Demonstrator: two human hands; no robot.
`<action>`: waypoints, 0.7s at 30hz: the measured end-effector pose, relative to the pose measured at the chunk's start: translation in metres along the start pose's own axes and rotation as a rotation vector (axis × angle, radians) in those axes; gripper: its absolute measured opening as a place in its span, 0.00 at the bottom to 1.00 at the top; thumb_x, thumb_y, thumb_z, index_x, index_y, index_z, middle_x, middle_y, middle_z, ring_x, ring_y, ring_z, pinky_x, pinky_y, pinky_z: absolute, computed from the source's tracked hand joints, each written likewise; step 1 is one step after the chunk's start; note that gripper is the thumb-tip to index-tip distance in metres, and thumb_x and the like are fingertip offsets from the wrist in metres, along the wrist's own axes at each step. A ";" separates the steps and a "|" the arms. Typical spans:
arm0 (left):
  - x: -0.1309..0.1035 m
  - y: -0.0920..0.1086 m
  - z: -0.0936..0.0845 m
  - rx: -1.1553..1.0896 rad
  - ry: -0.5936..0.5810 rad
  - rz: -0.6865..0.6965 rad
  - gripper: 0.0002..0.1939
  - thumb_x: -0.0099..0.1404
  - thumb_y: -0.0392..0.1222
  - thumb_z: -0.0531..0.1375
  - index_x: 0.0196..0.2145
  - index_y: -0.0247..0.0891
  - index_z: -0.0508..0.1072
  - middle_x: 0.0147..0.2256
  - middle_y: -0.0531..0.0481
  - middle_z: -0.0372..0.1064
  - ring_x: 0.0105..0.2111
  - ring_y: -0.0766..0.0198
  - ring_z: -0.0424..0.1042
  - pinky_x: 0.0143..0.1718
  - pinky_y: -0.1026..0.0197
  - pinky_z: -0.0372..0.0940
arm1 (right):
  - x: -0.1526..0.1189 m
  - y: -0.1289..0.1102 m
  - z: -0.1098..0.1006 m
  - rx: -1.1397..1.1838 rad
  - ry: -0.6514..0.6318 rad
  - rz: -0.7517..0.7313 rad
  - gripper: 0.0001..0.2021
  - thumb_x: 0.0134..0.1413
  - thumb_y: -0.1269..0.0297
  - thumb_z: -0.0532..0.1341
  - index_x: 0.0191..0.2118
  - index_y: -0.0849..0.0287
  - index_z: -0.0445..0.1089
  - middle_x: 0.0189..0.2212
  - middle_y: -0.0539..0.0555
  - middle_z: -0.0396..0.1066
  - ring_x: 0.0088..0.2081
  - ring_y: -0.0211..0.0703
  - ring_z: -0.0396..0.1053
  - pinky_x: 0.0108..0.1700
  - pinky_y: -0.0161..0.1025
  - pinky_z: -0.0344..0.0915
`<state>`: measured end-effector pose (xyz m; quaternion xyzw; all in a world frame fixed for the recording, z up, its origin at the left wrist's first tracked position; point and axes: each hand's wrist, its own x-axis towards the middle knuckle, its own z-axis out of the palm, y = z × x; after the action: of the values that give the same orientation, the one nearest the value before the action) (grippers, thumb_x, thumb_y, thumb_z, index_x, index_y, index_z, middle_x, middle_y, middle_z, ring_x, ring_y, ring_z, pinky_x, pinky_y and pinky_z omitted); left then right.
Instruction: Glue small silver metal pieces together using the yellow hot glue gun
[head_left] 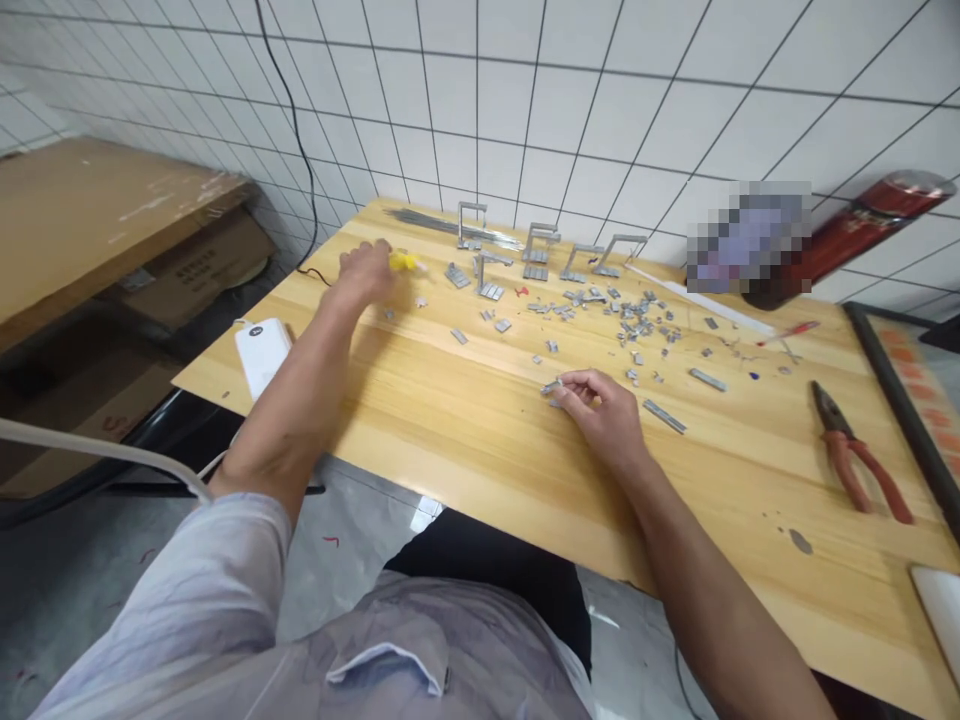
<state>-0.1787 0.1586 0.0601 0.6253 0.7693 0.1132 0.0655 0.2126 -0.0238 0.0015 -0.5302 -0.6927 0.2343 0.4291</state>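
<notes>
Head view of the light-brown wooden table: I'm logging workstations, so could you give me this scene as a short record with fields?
Left hand: near a small yellow object; blur hides whether it is gripped
Right hand: pinches a small grey metal piece
Surface: light-brown wooden table
Toward the wall: upright grey metal frames, thin grey metal rods
Middle: scattered small grey metal bits
Right side: pliers with orange-red handles
Left edge: white rectangular device

— Support?
— Wooden table (465, 450), pale, grained
— Lying directly on it?
— Pliers (838, 432), red-handled, one pair; thin metal rods (435, 223), one bundle; small metal pieces (636, 326), many, scattered; metal frames (535, 272), several, upright; white box (260, 352), one, near left edge
</notes>
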 end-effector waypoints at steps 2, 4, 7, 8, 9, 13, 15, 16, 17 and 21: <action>-0.017 -0.003 -0.017 -0.088 0.099 0.028 0.28 0.69 0.50 0.63 0.62 0.35 0.71 0.55 0.39 0.73 0.59 0.41 0.67 0.60 0.44 0.55 | 0.000 0.005 0.004 -0.034 -0.033 -0.066 0.06 0.60 0.57 0.67 0.38 0.51 0.80 0.34 0.53 0.82 0.33 0.46 0.76 0.42 0.47 0.74; -0.043 0.000 -0.036 -0.174 0.183 0.093 0.25 0.68 0.52 0.64 0.59 0.40 0.71 0.49 0.46 0.74 0.56 0.46 0.68 0.57 0.48 0.58 | -0.001 0.009 0.007 -0.059 -0.063 -0.111 0.05 0.62 0.58 0.67 0.38 0.51 0.80 0.35 0.54 0.82 0.37 0.48 0.78 0.45 0.49 0.74; -0.086 0.016 -0.057 -0.262 0.220 0.181 0.16 0.69 0.53 0.65 0.50 0.43 0.73 0.37 0.52 0.72 0.48 0.52 0.69 0.51 0.52 0.61 | -0.001 0.012 0.010 -0.091 -0.091 -0.134 0.05 0.63 0.58 0.67 0.40 0.50 0.80 0.36 0.54 0.83 0.39 0.50 0.78 0.47 0.50 0.74; -0.099 0.023 -0.061 -0.263 0.179 0.187 0.13 0.70 0.52 0.64 0.44 0.41 0.74 0.34 0.51 0.70 0.44 0.54 0.69 0.48 0.53 0.62 | -0.001 0.012 0.010 -0.099 -0.090 -0.139 0.05 0.63 0.58 0.67 0.40 0.50 0.80 0.36 0.54 0.83 0.40 0.50 0.79 0.47 0.51 0.74; -0.110 0.029 -0.062 -0.263 0.142 0.206 0.12 0.71 0.51 0.63 0.39 0.39 0.74 0.32 0.51 0.68 0.40 0.56 0.69 0.45 0.54 0.62 | -0.001 0.012 0.009 -0.105 -0.087 -0.142 0.05 0.63 0.58 0.67 0.40 0.49 0.81 0.37 0.54 0.83 0.40 0.50 0.79 0.47 0.51 0.74; -0.144 0.048 -0.048 -0.409 -0.040 0.381 0.14 0.69 0.51 0.64 0.32 0.39 0.73 0.27 0.53 0.64 0.34 0.59 0.69 0.36 0.58 0.61 | -0.001 0.013 0.007 -0.123 -0.081 -0.152 0.05 0.64 0.59 0.67 0.40 0.49 0.81 0.38 0.54 0.83 0.42 0.51 0.79 0.48 0.52 0.74; -0.156 0.052 -0.036 -0.424 -0.147 0.468 0.16 0.68 0.53 0.65 0.30 0.39 0.72 0.25 0.53 0.64 0.34 0.58 0.70 0.36 0.59 0.61 | -0.001 0.014 0.006 -0.132 -0.089 -0.153 0.04 0.64 0.60 0.68 0.40 0.49 0.81 0.38 0.54 0.83 0.42 0.51 0.79 0.49 0.53 0.74; -0.161 0.054 -0.030 -0.415 -0.192 0.514 0.15 0.68 0.52 0.65 0.31 0.39 0.72 0.26 0.53 0.66 0.34 0.58 0.71 0.37 0.59 0.63 | -0.001 0.015 0.006 -0.137 -0.091 -0.157 0.04 0.63 0.60 0.68 0.40 0.49 0.81 0.38 0.54 0.83 0.42 0.51 0.79 0.50 0.54 0.74; -0.166 0.055 -0.025 -0.401 -0.227 0.557 0.13 0.69 0.51 0.65 0.32 0.39 0.73 0.28 0.52 0.69 0.35 0.57 0.73 0.39 0.59 0.64 | -0.001 0.015 0.006 -0.143 -0.092 -0.160 0.03 0.63 0.61 0.68 0.40 0.49 0.82 0.38 0.53 0.83 0.42 0.52 0.79 0.51 0.54 0.74; -0.183 0.056 -0.008 -0.340 -0.326 0.678 0.11 0.73 0.49 0.60 0.43 0.39 0.74 0.43 0.47 0.76 0.41 0.55 0.76 0.47 0.56 0.68 | -0.001 0.017 0.007 -0.175 -0.093 -0.166 0.04 0.64 0.60 0.68 0.41 0.49 0.82 0.38 0.54 0.84 0.42 0.52 0.79 0.51 0.54 0.74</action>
<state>-0.0891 -0.0104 0.0751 0.8334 0.4695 0.1533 0.2480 0.2159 -0.0178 -0.0160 -0.4951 -0.7711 0.1612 0.3665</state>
